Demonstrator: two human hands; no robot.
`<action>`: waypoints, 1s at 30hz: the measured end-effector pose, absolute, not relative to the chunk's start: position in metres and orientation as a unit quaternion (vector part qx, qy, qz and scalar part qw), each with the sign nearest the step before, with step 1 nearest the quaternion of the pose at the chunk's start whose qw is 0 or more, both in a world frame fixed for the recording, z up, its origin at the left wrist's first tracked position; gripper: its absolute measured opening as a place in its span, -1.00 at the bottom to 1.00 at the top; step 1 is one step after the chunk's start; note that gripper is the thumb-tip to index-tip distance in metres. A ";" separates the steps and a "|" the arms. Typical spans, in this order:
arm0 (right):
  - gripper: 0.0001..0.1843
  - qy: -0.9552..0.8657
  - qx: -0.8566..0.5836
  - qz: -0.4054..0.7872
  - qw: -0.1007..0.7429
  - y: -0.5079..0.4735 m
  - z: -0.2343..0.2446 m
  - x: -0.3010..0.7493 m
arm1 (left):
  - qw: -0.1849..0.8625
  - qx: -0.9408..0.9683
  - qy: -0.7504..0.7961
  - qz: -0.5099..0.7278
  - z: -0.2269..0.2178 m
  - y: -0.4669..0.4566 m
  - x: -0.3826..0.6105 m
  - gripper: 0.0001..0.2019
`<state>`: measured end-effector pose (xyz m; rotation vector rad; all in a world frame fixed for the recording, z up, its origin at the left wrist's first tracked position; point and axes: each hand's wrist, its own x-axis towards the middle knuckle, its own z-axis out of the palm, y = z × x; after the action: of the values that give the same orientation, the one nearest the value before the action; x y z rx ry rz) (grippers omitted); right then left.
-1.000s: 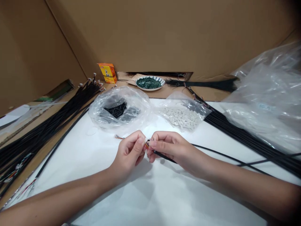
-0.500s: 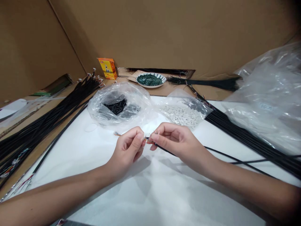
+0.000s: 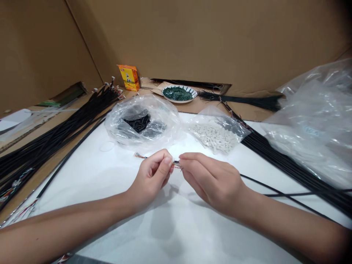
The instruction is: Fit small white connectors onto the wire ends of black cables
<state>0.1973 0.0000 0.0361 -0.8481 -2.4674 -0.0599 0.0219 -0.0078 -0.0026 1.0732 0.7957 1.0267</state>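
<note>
L hand (image 3: 150, 179) is clenching thin coloured wires (image 3: 141, 156) between thumb & index, wire tips poking out to the L. R hand (image 3: 211, 183) is reaching in w/ fingers nearly straight, tips at the end of a black sleeve (image 3: 176, 161); can't tell if it's gripping or only touching. Wire-and-sleeve join is sitting between the hands, above a white sheet (image 3: 110, 220).

Progress, as far as visible: only this one piece is in hand. Black cable bundle (image 3: 55, 135) is lying at L w/ small end fittings showing at its far end; 2nd bundle (image 3: 294, 168) is running off R edge. Clear bag (image 3: 141, 123) is holding many black pieces, other bag (image 3: 213, 136) many white ones, so a good stock is remaining. Green-filled dish (image 3: 177, 94) is sitting further back, near a yellow box (image 3: 128, 77).
</note>
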 end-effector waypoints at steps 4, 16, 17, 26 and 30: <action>-0.74 -0.928 -0.275 -0.044 0.247 0.000 0.039 0.199 | 0.689 0.451 0.352 0.446 -0.002 -0.007 0.022 -0.67; -0.74 -0.935 -0.286 -0.014 0.207 -0.003 0.045 0.201 | 0.707 0.464 0.311 0.433 -0.006 -0.004 0.018 -0.68; -0.74 -0.935 -0.290 -0.005 0.206 -0.003 0.046 0.201 | 0.708 0.466 0.309 0.432 -0.006 -0.004 0.017 -0.67; -0.78 -0.934 -0.235 -0.176 0.205 -0.002 0.049 0.198 | 0.709 0.472 0.310 0.422 -0.005 -0.002 0.017 -0.64; -0.80 -0.931 -0.221 -0.225 0.183 -0.004 0.050 0.199 | 0.708 0.477 0.310 0.419 -0.004 -0.002 0.016 -0.64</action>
<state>0.1988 -0.0037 0.0496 -0.6232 -2.6277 -0.6346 0.0163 -0.0018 -0.0043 1.0585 0.6876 0.9302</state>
